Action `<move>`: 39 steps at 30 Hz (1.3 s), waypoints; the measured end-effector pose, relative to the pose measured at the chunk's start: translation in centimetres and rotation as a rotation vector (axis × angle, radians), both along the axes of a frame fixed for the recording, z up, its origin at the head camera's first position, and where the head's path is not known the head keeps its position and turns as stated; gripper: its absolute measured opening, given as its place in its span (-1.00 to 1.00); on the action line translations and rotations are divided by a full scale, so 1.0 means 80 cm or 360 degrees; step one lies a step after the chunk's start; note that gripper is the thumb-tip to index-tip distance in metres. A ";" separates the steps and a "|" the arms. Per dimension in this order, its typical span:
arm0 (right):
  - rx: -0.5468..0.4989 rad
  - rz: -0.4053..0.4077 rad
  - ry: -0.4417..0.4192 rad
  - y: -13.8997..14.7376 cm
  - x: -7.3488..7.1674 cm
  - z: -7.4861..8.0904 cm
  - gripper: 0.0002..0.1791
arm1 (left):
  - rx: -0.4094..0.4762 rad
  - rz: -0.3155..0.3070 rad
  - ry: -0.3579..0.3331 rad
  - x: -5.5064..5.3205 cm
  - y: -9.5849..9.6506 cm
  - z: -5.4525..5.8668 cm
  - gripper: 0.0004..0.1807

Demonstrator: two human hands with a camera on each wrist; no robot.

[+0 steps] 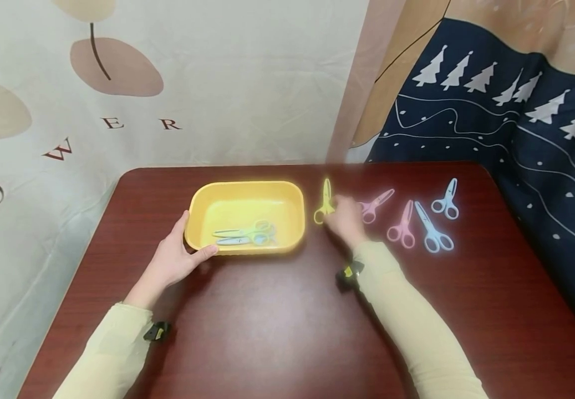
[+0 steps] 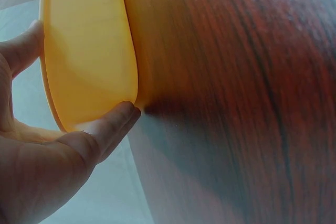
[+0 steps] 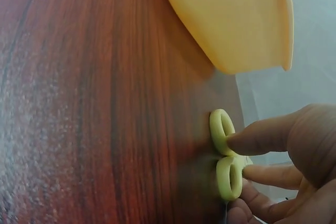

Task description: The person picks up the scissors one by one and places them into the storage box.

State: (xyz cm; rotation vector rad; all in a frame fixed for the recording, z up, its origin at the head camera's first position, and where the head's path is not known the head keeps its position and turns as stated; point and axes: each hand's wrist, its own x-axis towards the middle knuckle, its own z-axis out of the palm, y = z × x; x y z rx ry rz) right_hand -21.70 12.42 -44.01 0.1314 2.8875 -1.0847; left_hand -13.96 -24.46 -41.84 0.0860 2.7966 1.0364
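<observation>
My left hand (image 1: 171, 260) grips the left end of a yellow plastic basin (image 1: 247, 193), its thumb on the near rim. In the left wrist view, fingers (image 2: 113, 124) lie against the basin's outer wall. Inside the basin are green scissors (image 1: 237, 232) and blue scissors (image 1: 233, 241). Just right of the basin, my right hand (image 1: 346, 219) pinches yellow-green scissors (image 1: 326, 197) by the handle, the blades pointing away from me. In the right wrist view, the thumb (image 3: 262, 136) is on one handle loop (image 3: 215, 129) and the other fingers are partly hidden.
Right of my right hand lie pink scissors (image 1: 381, 199), a second pink pair (image 1: 406, 215), blue scissors (image 1: 424, 218) and another blue pair (image 1: 450, 191). The dark red wooden table (image 1: 267, 327) ends at a light patterned cloth (image 1: 247, 100) behind and a navy cloth (image 1: 492, 124) at right.
</observation>
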 end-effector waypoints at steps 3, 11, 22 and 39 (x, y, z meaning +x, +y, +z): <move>0.0018 -0.0011 -0.0037 -0.001 -0.001 0.001 -0.73 | -0.0002 0.0001 0.0001 0.001 -0.001 0.000 0.26; -0.0021 -0.0003 -0.0091 -0.001 -0.002 0.001 -0.70 | -0.0008 0.0008 -0.0018 0.002 -0.002 -0.002 0.27; -0.0169 0.0004 -0.0060 0.003 0.003 -0.004 -0.78 | -0.0003 0.0004 -0.0007 0.002 -0.002 0.000 0.26; -0.0497 -0.0065 -0.0133 0.018 0.000 -0.009 -0.48 | 0.0015 -0.0003 -0.0002 0.000 -0.001 -0.001 0.28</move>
